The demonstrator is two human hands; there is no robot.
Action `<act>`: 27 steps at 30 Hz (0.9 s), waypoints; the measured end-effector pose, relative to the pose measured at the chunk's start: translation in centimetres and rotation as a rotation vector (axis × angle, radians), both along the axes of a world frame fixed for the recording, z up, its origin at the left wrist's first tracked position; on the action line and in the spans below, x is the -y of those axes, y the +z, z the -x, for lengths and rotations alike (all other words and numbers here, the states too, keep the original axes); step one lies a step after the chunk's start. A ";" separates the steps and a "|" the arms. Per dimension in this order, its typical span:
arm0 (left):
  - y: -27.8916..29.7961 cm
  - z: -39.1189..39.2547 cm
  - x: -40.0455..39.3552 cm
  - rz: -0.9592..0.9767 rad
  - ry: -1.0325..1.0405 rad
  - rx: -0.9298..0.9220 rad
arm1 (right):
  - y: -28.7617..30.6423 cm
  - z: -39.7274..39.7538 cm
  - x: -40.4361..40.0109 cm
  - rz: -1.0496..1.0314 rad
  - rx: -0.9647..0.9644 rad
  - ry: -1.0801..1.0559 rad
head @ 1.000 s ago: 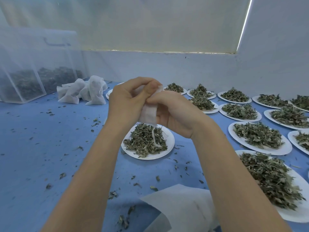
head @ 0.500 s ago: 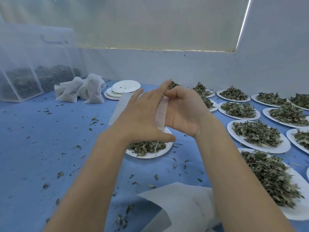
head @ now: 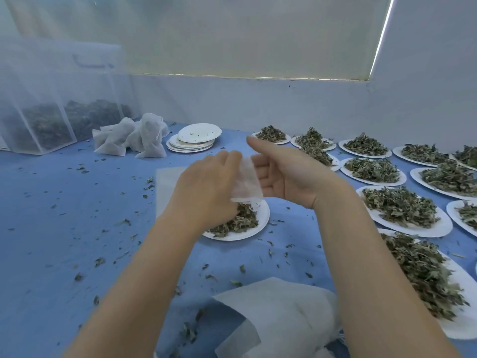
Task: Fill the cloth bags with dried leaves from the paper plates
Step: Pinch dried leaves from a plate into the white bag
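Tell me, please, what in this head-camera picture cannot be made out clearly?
- Head view: whether the cloth bag is open; the left hand covers its left part.
- The near side of the paper plate under the hands, hidden by the left hand.
- The contents of the mesh containers, hazy behind netting.
- The nearest full plate, cut off by the right edge.
- The white cloth in front, cut off by the bottom edge.
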State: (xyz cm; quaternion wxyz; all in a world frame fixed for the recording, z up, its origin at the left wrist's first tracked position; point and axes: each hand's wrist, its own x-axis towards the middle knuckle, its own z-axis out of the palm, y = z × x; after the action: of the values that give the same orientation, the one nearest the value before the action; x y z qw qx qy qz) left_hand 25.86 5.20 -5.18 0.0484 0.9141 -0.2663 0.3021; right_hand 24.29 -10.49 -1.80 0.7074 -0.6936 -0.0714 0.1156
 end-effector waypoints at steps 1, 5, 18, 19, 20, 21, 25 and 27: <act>-0.1 -0.3 -1.3 0.012 0.046 -0.010 | -0.2 -0.2 -0.3 0.101 0.073 -0.071; -0.8 -1.1 -5.9 0.112 0.159 -0.103 | -2.0 -1.2 -1.0 0.687 0.358 -0.318; -4.3 -3.2 -6.6 0.177 0.132 -0.188 | -6.7 -3.5 -2.3 1.074 0.274 -0.249; -4.5 -3.2 -6.7 0.178 0.136 -0.178 | -6.8 -3.5 -2.4 1.069 0.291 -0.265; -4.7 -3.1 -6.7 0.181 0.136 -0.168 | -6.9 -3.6 -2.4 1.062 0.309 -0.286; -4.8 -3.1 -6.7 0.184 0.131 -0.161 | -6.9 -3.6 -2.4 1.051 0.325 -0.306; -5.1 -2.6 -6.9 0.229 0.102 -0.174 | -6.1 -3.4 -2.0 0.976 0.404 -0.358; -5.1 -2.5 -6.8 0.244 0.096 -0.182 | -5.4 -3.1 -1.9 0.938 0.457 -0.367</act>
State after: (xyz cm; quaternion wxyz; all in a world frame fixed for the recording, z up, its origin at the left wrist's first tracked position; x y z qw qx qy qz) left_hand 28.40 12.05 -10.28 0.1684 0.9367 -0.1783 0.2499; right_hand 27.35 -8.55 -7.16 0.2978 -0.9428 -0.0417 -0.1437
